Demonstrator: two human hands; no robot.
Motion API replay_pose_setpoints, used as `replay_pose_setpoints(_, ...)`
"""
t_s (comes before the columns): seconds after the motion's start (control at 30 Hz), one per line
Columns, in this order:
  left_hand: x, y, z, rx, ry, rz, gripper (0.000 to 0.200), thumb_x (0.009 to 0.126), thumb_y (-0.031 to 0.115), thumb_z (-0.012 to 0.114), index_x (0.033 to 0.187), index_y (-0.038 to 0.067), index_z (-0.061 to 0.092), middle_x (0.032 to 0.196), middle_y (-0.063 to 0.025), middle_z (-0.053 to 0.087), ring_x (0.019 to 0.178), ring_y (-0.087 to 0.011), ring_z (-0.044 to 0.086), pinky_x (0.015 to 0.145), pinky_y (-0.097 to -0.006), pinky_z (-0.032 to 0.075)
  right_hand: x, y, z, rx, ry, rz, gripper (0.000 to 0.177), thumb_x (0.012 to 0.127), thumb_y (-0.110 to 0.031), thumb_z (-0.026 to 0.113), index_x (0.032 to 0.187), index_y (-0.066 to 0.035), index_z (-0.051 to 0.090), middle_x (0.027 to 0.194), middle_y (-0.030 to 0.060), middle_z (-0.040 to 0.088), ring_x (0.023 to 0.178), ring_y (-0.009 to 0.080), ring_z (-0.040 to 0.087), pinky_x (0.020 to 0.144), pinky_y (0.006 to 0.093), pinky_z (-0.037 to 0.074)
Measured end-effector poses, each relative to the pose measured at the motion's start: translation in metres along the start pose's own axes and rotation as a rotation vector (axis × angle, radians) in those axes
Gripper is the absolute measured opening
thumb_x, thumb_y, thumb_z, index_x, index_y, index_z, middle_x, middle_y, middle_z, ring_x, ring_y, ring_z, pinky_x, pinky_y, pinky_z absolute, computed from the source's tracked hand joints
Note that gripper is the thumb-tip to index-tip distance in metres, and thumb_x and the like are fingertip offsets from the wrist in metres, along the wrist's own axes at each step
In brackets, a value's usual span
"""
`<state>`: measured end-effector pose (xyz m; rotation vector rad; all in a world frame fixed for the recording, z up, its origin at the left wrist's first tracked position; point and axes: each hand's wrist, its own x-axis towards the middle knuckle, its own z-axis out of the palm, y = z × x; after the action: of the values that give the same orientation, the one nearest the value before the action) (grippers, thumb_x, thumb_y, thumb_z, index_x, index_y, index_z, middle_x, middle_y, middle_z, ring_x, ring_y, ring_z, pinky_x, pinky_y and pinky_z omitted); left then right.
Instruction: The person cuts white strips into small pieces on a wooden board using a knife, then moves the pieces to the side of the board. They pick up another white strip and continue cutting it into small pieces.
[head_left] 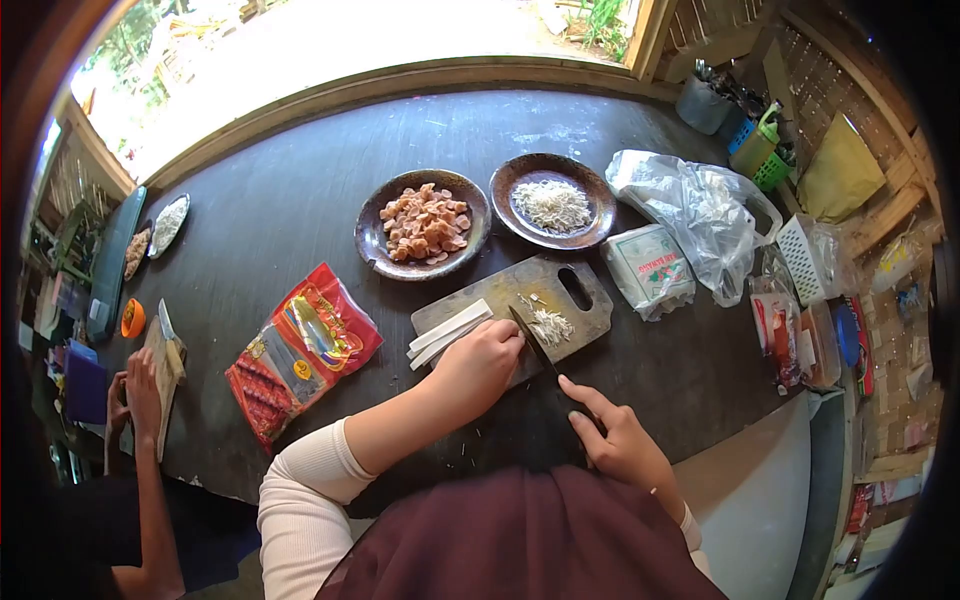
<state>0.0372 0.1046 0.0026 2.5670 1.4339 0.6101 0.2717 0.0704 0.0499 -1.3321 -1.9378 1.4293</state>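
My left hand (480,363) is closed, its fingers pressing long white strips (450,332) of food onto a worn cutting board (525,279). In my right hand (625,440) is a dark-bladed knife (535,342), gripped by its handle, its blade angled across the board beside my left fingertips. Thin white shreds (550,328) lie in a small pile just right of the blade. Behind the board, a brown plate (369,250) carries pinkish sliced pieces (428,222), and another plate (503,190) bears a heap of white shreds (551,206).
A red food packet (305,350) lies left of the board. On the right are a white wrapped packet (648,268), a clear plastic bag (690,205) and a white grater (808,258). Another person's hands (143,395) work at the left by a second knife (166,322).
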Motion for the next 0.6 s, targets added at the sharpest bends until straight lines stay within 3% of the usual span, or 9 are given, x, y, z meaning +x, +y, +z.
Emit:
replay_pose_setpoints(0.13,0.000,0.000,0.003,-0.003,0.037,-0.012,0.019,0.081,0.003,0.063,0.099,-0.003,0.066,0.099,-0.0116,0.063,0.093,-0.0273,0.063,0.085,-0.0344,0.052,0.006,-0.007,-0.001,-0.001,-0.024,0.070,0.044,0.093,-0.009,0.055,0.137,-0.009,0.051,0.084,0.0260,0.065,0.062,0.0279,0.063,0.067,0.0341,0.049)
replay_pose_setpoints(0.4,0.001,0.002,0.000,0.039,0.005,0.018,0.018,0.082,0.004,0.063,0.099,-0.003,0.066,0.098,-0.0112,0.062,0.091,-0.0270,0.063,0.084,-0.0342,0.052,-0.006,0.004,-0.005,0.016,-0.037,0.080,0.045,0.094,-0.011,0.055,0.139,-0.012,0.051,0.070,0.0218,0.061,0.053,0.0176,0.053,0.059,0.0322,0.046)
replay_pose_setpoints(0.53,0.001,0.000,0.001,0.042,0.019,0.023,0.018,0.082,0.004,0.063,0.098,-0.003,0.066,0.097,-0.0108,0.062,0.090,-0.0268,0.063,0.083,-0.0341,0.052,-0.001,0.006,0.000,0.012,-0.032,0.053,0.045,0.095,-0.011,0.055,0.139,-0.013,0.051,0.067,0.0200,0.059,0.052,0.0176,0.051,0.058,0.0325,0.045)
replay_pose_setpoints(0.6,0.001,0.000,0.002,0.029,0.021,0.003,0.019,0.082,0.005,0.063,0.099,-0.003,0.066,0.097,-0.0107,0.062,0.090,-0.0268,0.063,0.083,-0.0340,0.052,0.001,0.009,0.002,-0.008,0.026,-0.023,0.045,0.095,-0.011,0.055,0.139,-0.012,0.050,0.069,0.0209,0.060,0.053,0.0235,0.055,0.059,0.0338,0.046)
